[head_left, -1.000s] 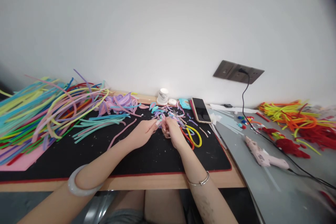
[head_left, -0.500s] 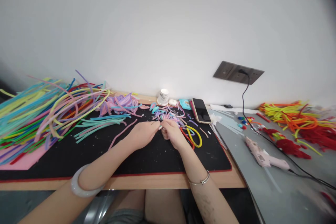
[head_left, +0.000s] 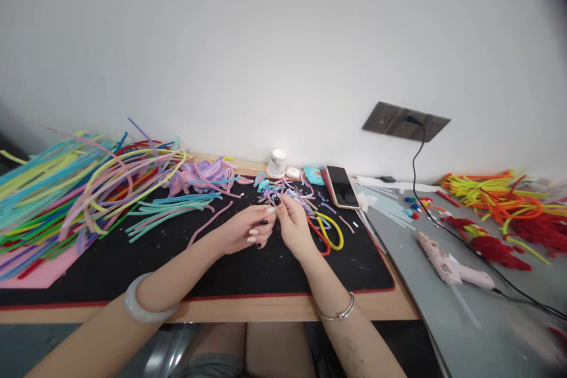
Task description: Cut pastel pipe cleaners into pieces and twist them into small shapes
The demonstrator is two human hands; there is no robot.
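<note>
My left hand (head_left: 248, 227) and my right hand (head_left: 293, 224) meet over the middle of the black mat (head_left: 133, 266). The fingertips of both pinch together around a small piece that I cannot make out. My left fingers are curled with the nails showing. Just beyond the hands lies a heap of short purple, pink and blue pipe-cleaner pieces (head_left: 283, 189). A yellow loop (head_left: 332, 233) and a red loop (head_left: 319, 239) of pipe cleaner lie right of my right hand.
A big pile of long coloured pipe cleaners (head_left: 66, 183) fills the left. A phone (head_left: 342, 186) and a small white cup (head_left: 277, 162) stand at the back. Right, on a grey sheet, lie a pink glue gun (head_left: 452, 266) with its cable, and red, orange and yellow pipe cleaners (head_left: 509, 212).
Both hands have lifted slightly off the heap and drawn a little toward me. My left hand has turned so its curled fingers and nails face up.
</note>
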